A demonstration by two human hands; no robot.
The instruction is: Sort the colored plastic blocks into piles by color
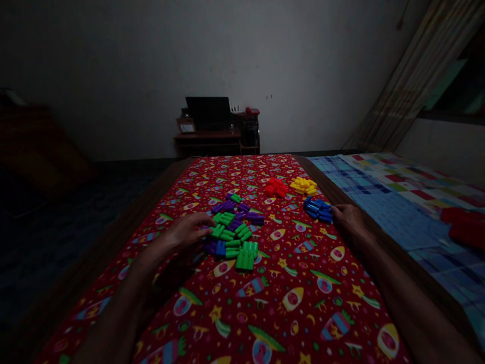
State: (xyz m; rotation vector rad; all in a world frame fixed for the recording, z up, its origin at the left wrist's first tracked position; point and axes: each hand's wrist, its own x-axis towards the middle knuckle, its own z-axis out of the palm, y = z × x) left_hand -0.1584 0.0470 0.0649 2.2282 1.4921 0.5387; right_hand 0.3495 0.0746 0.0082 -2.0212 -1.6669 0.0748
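Note:
My left hand (pixel 191 230) is at the left edge of a mixed pile, with thumb and forefinger apart near the green blocks (pixel 226 218) and purple blocks (pixel 227 206). No block shows clearly in its grasp. A single blue block (pixel 220 248) lies low in that pile, beside a larger green block group (pixel 247 256). Off to the right, my right hand (pixel 348 218) has its fingers pinched at the right end of the blue block pile (pixel 318 209), seemingly on a blue block. Its fingertips partly hide that piece.
Beyond the blue pile lie yellow blocks (pixel 303 185) and red blocks (pixel 276 187). A red patterned cloth (pixel 288 323) covers the long table. Patterned bedding (pixel 382 202) lies along the right. Against the far wall stands a desk (pixel 208 139) with a dark screen (pixel 209 114).

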